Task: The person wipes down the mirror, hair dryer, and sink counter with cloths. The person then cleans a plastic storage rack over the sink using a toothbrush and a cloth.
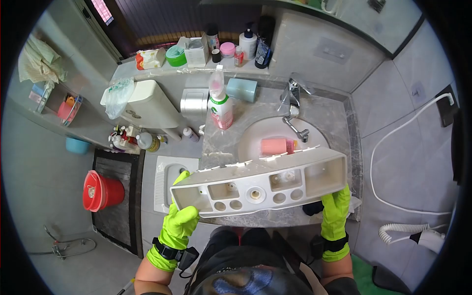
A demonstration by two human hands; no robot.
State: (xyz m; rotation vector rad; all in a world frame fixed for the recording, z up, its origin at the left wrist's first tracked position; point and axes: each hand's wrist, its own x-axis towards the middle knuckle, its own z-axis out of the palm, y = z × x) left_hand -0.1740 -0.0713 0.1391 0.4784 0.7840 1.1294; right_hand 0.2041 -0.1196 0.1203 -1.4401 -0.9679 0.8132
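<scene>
A long off-white plastic rack (255, 179) with square compartments and round holes is held in front of the sink, over the counter's front edge. My left hand (179, 219), in a yellow-green rubber glove, grips its left end, thumb on the near side. At the right end, my right hand (336, 214), gloved alike, holds the underside, its fingers partly hidden behind the rack. A pink bottle (275, 146) lies in the white basin (253, 140) just beyond the rack. Behind, on the grey counter (221, 147), stands a spray bottle (221, 109) with a pink label.
A chrome faucet (294, 96) rises behind the basin, beside a blue cup (242, 90) on its side. Toiletries line the back ledge (189, 71). A red bucket (110, 191) and squat toilet (172, 172) are at left. A white cable (372, 167) hangs at right.
</scene>
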